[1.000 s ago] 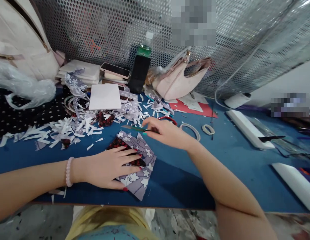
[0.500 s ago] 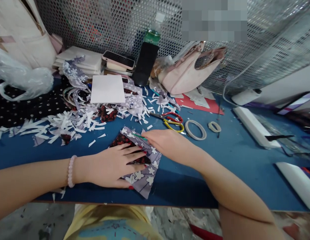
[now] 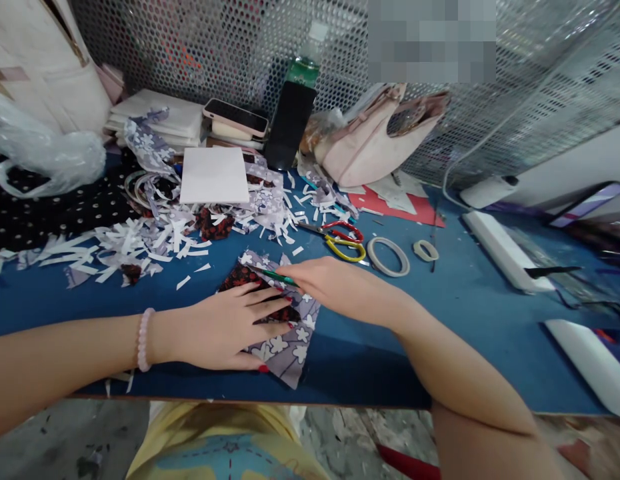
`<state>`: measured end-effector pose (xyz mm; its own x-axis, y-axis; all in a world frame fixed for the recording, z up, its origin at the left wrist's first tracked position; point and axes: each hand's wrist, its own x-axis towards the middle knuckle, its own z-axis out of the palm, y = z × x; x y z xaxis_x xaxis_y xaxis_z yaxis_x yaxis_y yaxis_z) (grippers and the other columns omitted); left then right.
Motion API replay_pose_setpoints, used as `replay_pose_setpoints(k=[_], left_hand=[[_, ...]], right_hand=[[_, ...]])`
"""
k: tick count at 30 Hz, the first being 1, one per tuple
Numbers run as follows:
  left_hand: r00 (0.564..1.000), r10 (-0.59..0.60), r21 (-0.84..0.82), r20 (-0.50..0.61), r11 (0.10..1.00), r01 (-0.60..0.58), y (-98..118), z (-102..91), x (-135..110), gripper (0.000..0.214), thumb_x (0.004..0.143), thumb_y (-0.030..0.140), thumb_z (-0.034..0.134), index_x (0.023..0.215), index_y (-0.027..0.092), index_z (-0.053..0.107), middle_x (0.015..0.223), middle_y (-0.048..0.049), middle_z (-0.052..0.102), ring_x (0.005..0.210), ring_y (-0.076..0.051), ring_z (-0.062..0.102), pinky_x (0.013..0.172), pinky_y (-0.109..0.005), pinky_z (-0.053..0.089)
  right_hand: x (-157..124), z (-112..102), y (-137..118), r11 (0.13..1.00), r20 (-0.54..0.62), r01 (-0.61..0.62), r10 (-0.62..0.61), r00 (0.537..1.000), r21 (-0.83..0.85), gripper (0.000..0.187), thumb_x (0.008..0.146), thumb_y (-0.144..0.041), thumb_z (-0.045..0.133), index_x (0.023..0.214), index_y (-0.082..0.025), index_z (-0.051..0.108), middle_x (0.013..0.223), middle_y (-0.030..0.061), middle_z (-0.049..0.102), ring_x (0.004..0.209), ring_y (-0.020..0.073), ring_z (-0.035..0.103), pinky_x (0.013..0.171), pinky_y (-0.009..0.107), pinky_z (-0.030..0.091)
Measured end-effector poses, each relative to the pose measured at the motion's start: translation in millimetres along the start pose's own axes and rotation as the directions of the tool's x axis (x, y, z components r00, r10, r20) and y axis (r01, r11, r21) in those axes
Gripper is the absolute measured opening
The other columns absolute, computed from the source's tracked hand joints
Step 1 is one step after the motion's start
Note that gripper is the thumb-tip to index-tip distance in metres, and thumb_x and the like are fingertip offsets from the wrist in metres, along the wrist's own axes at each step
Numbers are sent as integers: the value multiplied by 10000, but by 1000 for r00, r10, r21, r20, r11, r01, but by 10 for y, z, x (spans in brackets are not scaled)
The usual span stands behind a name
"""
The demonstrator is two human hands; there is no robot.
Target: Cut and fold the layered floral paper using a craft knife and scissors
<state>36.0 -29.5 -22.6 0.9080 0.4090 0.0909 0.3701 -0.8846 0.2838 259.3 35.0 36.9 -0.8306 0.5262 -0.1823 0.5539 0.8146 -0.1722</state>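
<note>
My left hand [image 3: 210, 337] lies flat with fingers spread, pressing on dark red-and-black patterned fabric [image 3: 235, 275]. That piece lies on a larger grey-purple fabric with white flowers [image 3: 290, 363]. Between the closed fingers of my right hand [image 3: 335, 287] is a slim green pen-like tool [image 3: 279, 277] with a thin pointed tip. The tip points left over the upper part of the fabrics, just above my left fingers. I cannot tell whether it touches the cloth. My left palm hides part of both pieces.
Red-and-yellow-handled scissors [image 3: 346, 248], a large tape roll [image 3: 406, 263] and a small tape roll [image 3: 426, 251] lie beyond my right hand. White and patterned scraps [image 3: 135, 247] are heaped at the back left. A white square pad [image 3: 215, 175], phone [image 3: 290, 125] and pink bag [image 3: 363, 150] stand behind.
The green tool's tip has moved slightly left, and more of the tool now shows ahead of my right fingers. My left hand stays in place on the fabric.
</note>
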Motion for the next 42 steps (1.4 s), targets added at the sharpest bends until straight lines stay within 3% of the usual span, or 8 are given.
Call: replay_pose_setpoints(k=[5,8,11,16,24,30,36,42], left_hand=[[1000,-13,-128,0,992,13,6,-73,-2,578,939,484,610,1403,145,550,1550,-183,433,1469,-353,353,1204,-501,297],[990,-86,-307,-111,951,48,-66,-192,-5,394,984,397,555,1290,162,631,1432,-127,582,1353,-252,517,1154,-361,389],[952,-232,-405,-201,904,135,-255,-309,-25,286,1010,297,463,1138,176,688,1183,-77,711,1109,-178,656,1009,-282,490],[838,-504,-264,-209,854,448,-633,-326,-93,351,979,338,453,1188,160,671,1159,-107,678,1100,-254,622,1028,-436,479],[903,-371,29,-217,922,385,-666,-198,-101,362,1010,302,430,1243,209,691,1252,-135,589,1184,-317,538,1017,-539,458],[915,-351,79,-197,925,372,-679,-194,-107,360,1012,293,437,1269,195,670,1231,-135,604,1136,-306,569,988,-530,476],[907,-374,74,-195,916,394,-675,-176,-115,381,1006,296,421,1286,180,652,1258,-138,604,1171,-307,559,1010,-532,460],[904,-391,100,-174,906,411,-647,-203,-111,405,1013,318,387,1296,189,645,1264,-138,606,1182,-306,553,1002,-516,465]], right_hand=[[24,7,183,995,-79,-97,94,992,-31,351,973,-132,424,1196,-181,690,1156,77,753,1010,240,725,816,322,560],[53,48,328,976,-116,-206,196,974,-77,353,993,-174,404,1212,-179,681,1187,91,738,1036,254,711,827,347,557],[81,85,385,949,-74,-270,262,962,-159,326,988,-190,433,1209,-166,671,1140,115,733,1001,273,700,780,358,548],[154,154,285,958,-174,-192,156,972,-213,263,955,-170,499,1129,-106,686,1072,161,682,1050,313,627,876,430,517],[277,457,152,993,-319,84,-107,942,-85,346,988,-171,426,1253,-119,644,1065,159,626,969,265,587,838,431,524],[293,517,144,989,-341,103,-61,938,106,359,990,-187,407,1247,-83,635,1085,171,616,1013,268,586,898,453,530],[345,519,168,929,-363,77,64,930,361,317,920,-106,465,1151,-133,680,1040,115,648,961,209,624,885,377,532],[337,496,197,922,-359,45,104,928,384,269,908,-105,485,1038,-158,714,997,97,668,920,200,632,851,366,522]])
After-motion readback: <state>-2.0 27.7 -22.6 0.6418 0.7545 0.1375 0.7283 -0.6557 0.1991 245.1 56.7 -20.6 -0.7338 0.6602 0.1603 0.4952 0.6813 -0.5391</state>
